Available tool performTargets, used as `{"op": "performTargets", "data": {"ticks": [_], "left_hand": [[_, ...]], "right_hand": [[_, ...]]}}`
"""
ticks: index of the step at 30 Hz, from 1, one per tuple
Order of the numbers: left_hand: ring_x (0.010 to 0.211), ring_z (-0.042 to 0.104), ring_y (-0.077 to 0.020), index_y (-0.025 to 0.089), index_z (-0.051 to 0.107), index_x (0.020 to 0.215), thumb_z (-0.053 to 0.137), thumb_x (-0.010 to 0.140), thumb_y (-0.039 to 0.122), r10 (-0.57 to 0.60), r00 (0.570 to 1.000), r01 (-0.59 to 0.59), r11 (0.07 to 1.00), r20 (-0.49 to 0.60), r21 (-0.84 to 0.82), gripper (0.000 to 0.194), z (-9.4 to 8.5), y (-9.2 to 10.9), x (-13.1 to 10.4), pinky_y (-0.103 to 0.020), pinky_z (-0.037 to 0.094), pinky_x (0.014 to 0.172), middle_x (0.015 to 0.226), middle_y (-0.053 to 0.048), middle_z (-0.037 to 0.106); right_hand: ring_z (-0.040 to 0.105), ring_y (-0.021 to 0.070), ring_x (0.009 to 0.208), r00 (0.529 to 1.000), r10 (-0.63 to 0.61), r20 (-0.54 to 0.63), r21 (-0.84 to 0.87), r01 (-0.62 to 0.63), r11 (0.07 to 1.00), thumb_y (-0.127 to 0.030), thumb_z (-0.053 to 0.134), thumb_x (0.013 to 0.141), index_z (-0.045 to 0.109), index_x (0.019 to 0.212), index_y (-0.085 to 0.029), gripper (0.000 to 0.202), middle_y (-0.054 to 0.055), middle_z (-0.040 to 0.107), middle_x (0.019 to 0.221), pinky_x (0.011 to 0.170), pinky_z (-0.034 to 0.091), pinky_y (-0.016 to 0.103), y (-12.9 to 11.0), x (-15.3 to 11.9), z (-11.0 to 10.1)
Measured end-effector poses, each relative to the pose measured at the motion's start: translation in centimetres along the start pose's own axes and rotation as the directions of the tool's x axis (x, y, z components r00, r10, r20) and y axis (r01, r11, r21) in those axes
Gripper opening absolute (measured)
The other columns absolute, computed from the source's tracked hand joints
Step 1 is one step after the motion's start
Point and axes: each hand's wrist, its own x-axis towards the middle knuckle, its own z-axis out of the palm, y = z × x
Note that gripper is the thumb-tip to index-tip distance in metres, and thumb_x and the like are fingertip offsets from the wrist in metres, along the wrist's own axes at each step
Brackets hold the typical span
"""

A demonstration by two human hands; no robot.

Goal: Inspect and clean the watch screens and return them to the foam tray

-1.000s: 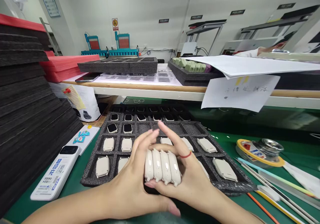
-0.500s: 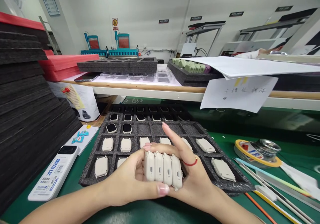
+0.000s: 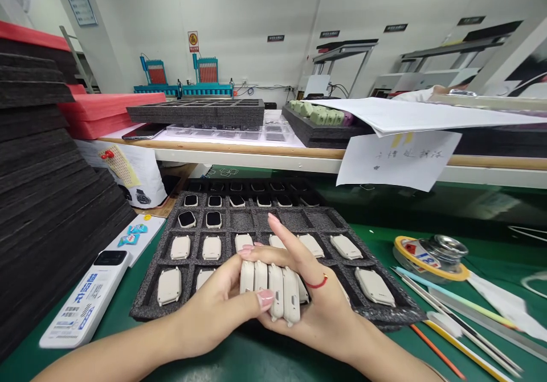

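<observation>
Several off-white smartwatch cases [image 3: 292, 296] stand side by side in a row between my hands, with small port slots in their near edges. My left hand [image 3: 211, 311] closes on the row's left end, its thumb pressed across the front edges of the middle cases. My right hand [image 3: 320, 308] cups the row from below and the right, its index finger stretched up and away. Behind and below lies a dark foam tray [image 3: 143, 302] with more cases in its compartments. Some, like the watch case [image 3: 169, 286] at near left, lie back up; in the far rows, black screens face up.
A white box [image 3: 85, 299] lies left of the tray, beside tall stacked foam sheets [image 3: 32, 200]. Yellow-rimmed tape [image 3: 401, 259] and several pens and sticks [image 3: 461, 305] lie at right. A shelf edge [image 3: 256, 154] runs across above the tray.
The left thumb has shifted left and up, over the front of the middle cases. The row looks less even, with the right-hand cases sitting lower and tilted.
</observation>
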Motion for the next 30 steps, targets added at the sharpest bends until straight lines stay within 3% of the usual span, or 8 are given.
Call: {"op": "performTargets", "data": {"ticks": [6,10,21,24,27,30], "left_hand": [[0.116,0.058,-0.0276,0.017,0.052,0.123,0.073,0.082,0.041,0.016,1.0,-0.016,0.999,-0.008,0.046,0.052,-0.1,-0.4,0.1,-0.04,0.047,0.098,0.123,-0.011,0.063],[0.12,0.057,-0.0287,0.016,0.052,0.123,0.07,0.084,0.038,0.021,0.999,-0.016,0.994,-0.043,0.109,0.048,-0.1,-0.7,0.3,-0.042,0.046,0.101,0.127,-0.013,0.062],[0.117,0.059,-0.0303,0.017,0.051,0.122,0.079,0.075,0.038,0.021,0.997,-0.017,0.998,-0.07,0.064,0.059,0.0,-1.2,0.4,-0.041,0.049,0.098,0.126,-0.013,0.063],[0.111,0.063,-0.0292,0.016,0.052,0.116,0.086,0.066,0.037,0.05,0.998,-0.049,0.998,-0.037,0.033,0.064,0.0,-1.3,0.8,-0.04,0.052,0.093,0.117,-0.012,0.066],[0.108,0.065,-0.0273,0.017,0.055,0.112,0.087,0.066,0.033,0.094,0.995,-0.091,0.993,-0.044,0.078,0.058,0.1,-1.2,0.9,-0.038,0.053,0.093,0.112,-0.009,0.069],[0.114,0.063,-0.0264,0.021,0.058,0.116,0.086,0.068,0.027,0.222,0.972,-0.203,0.958,-0.077,0.202,0.056,0.2,-0.9,0.3,-0.035,0.051,0.098,0.12,-0.007,0.068]], "right_hand": [[0.065,0.0236,0.119,0.999,-0.019,0.029,-0.012,0.019,1.0,-0.017,0.071,0.084,0.008,0.159,-0.028,0.098,0.007,0.07,0.125,0.107,0.051,0.039,-0.1,0.0,0.0],[0.063,0.022,0.124,0.999,-0.027,0.043,-0.021,0.028,0.999,-0.016,0.071,0.083,0.008,0.159,-0.029,0.099,0.005,0.07,0.124,0.109,0.049,0.036,0.0,-0.1,0.0],[0.062,0.0206,0.123,0.996,-0.07,0.055,-0.031,0.072,0.997,-0.017,0.07,0.085,0.007,0.159,-0.025,0.098,0.007,0.068,0.128,0.113,0.046,0.037,0.2,-0.3,0.4],[0.06,0.0219,0.126,0.986,-0.137,0.091,-0.116,0.147,0.982,-0.025,0.064,0.093,0.003,0.159,-0.022,0.09,0.012,0.064,0.134,0.112,0.046,0.041,0.3,-0.4,0.6],[0.053,0.0234,0.134,0.974,-0.184,0.13,-0.208,0.208,0.956,-0.023,0.054,0.098,0.002,0.159,-0.019,0.08,0.015,0.062,0.136,0.114,0.043,0.046,0.2,-0.4,0.5],[0.038,0.0271,0.144,0.961,-0.241,0.133,-0.251,0.268,0.93,-0.027,0.059,0.096,0.005,0.159,-0.017,0.084,0.016,0.056,0.143,0.119,0.034,0.051,-0.3,-0.4,0.2]]}}
